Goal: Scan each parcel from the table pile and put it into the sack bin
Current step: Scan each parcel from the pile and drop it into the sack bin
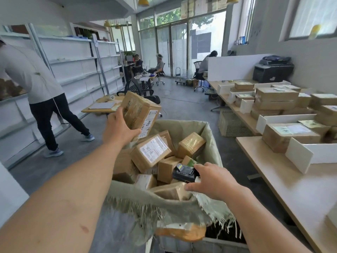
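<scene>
Treat parcel (140, 110) as probably light, stiff and tape-slick; grip across one end, as with left hand (118, 126) now clamped there over sack (209, 141), right hand (216, 182) clasping scanner (184, 172).

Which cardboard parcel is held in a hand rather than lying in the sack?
The taped parcel gripped by the left hand, raised above the sack bin; no other is held.
</scene>
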Tool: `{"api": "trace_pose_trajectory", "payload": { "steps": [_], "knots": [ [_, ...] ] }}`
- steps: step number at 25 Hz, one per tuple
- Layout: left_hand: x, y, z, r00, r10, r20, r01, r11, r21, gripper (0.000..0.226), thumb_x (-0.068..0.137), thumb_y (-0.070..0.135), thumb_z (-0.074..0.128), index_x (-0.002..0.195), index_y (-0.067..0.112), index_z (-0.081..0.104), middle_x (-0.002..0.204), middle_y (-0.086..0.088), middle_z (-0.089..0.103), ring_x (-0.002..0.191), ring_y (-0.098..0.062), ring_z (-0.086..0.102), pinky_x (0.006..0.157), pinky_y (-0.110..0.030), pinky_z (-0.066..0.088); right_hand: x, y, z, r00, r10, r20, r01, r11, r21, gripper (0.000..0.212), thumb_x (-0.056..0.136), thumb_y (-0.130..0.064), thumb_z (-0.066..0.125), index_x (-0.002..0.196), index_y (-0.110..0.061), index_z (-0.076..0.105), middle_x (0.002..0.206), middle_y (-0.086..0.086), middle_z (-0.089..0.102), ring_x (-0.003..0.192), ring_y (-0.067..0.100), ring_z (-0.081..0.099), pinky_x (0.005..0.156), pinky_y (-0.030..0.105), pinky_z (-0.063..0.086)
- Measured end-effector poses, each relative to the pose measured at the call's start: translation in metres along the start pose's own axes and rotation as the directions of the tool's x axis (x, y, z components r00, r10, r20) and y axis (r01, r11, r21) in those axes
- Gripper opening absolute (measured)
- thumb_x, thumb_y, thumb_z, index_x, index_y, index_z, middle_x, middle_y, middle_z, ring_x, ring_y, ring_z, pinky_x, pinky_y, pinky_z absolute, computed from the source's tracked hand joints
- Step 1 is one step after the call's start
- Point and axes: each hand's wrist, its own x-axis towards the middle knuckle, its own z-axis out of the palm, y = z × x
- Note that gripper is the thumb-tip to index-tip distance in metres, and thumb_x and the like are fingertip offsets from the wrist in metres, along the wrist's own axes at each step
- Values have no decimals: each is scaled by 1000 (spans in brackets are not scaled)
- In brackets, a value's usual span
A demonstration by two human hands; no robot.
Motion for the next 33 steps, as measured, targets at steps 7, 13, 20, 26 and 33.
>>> {"api": "trace_pose_trajectory", "payload": {
  "steps": [7,13,20,26,33],
  "knots": [
    [85,-14,67,994,94,47,-101,981,166,77,66,59,76,117,12,45,137,-14,34,124,-32,39,97,-44,44,77,9,-9,995,95,-22,-95,995,15,84,79,-77,51,142,-22,41,125,2,54,113,23,53,89,36,46],
    [92,-12,100,987,92,128,-112,980,161,66,82,65,56,126,17,49,147,-11,29,138,-28,28,106,-43,33,103,15,-7,991,135,8,-135,990,-33,83,81,-77,50,144,-25,37,124,0,54,113,21,53,85,34,42],
    [50,-2,92,987,104,122,-100,994,-37,59,85,55,59,128,17,47,142,-6,33,130,-23,38,98,-40,40,70,14,0,993,113,16,-113,993,-18,82,80,-77,50,141,-22,42,123,1,54,111,22,54,86,35,43],
    [-43,22,63,984,158,87,-149,984,-98,56,88,49,60,133,17,46,144,-5,34,133,-23,35,105,-37,34,-8,20,4,998,70,-3,-70,997,-20,81,81,-77,50,138,-21,42,125,2,54,115,25,53,92,40,42],
    [-202,63,42,972,177,156,-150,974,-171,54,88,46,60,132,18,46,142,-2,35,131,-19,37,100,-35,37,-139,44,26,998,62,27,-62,998,10,73,80,-75,53,131,-22,49,116,1,56,107,23,54,87,38,43]
  ]
}}
